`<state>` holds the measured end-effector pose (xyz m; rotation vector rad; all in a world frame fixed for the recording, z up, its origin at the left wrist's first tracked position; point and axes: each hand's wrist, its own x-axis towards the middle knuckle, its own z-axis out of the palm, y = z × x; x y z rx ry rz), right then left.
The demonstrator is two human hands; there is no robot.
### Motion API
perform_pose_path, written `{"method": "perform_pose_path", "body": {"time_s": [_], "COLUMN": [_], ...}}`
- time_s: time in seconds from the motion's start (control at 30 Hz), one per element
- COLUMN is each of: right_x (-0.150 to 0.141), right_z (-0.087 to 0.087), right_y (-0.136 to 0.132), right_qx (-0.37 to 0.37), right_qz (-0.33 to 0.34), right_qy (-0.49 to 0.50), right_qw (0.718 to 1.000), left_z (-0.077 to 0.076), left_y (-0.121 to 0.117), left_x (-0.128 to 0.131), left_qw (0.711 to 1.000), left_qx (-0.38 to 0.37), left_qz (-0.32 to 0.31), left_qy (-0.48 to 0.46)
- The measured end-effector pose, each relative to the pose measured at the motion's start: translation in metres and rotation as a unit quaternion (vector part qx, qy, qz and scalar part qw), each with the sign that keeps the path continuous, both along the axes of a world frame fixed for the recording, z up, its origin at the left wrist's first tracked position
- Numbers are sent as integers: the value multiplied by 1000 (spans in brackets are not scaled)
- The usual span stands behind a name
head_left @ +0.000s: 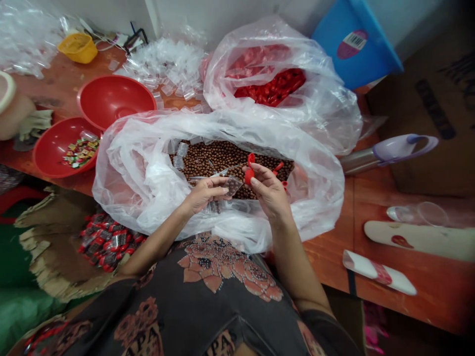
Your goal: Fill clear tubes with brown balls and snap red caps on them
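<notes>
Held in my left hand (208, 194) is a small clear plastic container (233, 186), its fingers closed round it; dark balls seem to show through its wall. My right hand (270, 192) pinches a red plastic cap (249, 176) with a loop on top, a little to the right of the container and apart from it. Both hands are over a large bag (128, 163) of translucent plastic, rolled open. Brown chocolate-like balls (211, 154) fill its middle. Several clear containers (178, 162) lie at the left of the balls, and red caps (278, 167) at the right.
Behind stands another plastic bag (326, 109) with red caps. Two red bowls (117, 97) sit at the left, the nearer holding small wrapped pieces (82, 151). Clear containers (166, 62) are heaped at the back. Filled, red-capped containers (109, 242) lie in a carton (44, 252). A bottle (386, 151) lies right.
</notes>
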<state>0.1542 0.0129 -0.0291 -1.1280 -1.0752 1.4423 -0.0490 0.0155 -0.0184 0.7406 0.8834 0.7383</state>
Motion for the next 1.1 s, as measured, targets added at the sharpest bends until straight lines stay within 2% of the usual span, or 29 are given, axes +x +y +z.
{"method": "perform_pose_path", "body": {"time_s": [0.23, 0.37, 0.57, 0.7, 0.8, 0.97, 1.1], "right_x": [-4, -6, -11, -9, -5, 0, 0], "right_z": [-6, -10, -16, -12, -9, -12, -16], "right_y": [-1, -3, -7, -8, -7, -7, -9], "right_qx": [-13, -18, 33, 87, 106, 97, 122], "right_qz": [50, 83, 72, 89, 108, 122, 129], "right_qy": [34, -3, -63, -134, -148, -136, -150], "right_qw": [998, 996, 995, 983, 977, 978, 973], "left_z": [-10, -14, -16, -13, -6, 6, 8], "left_y": [-1, -1, -3, -4, -4, -3, -5], "left_x": [-1, -1, -1, -3, -5, -7, -8], "left_qw": [999, 999, 999, 999, 991, 949, 924], "left_qx": [-33, -52, -34, 14, 86, 234, 289], "left_qz": [-2, -5, -23, -22, -39, -79, -80], "left_qy": [-17, -10, 1, 43, 91, 196, 237]}}
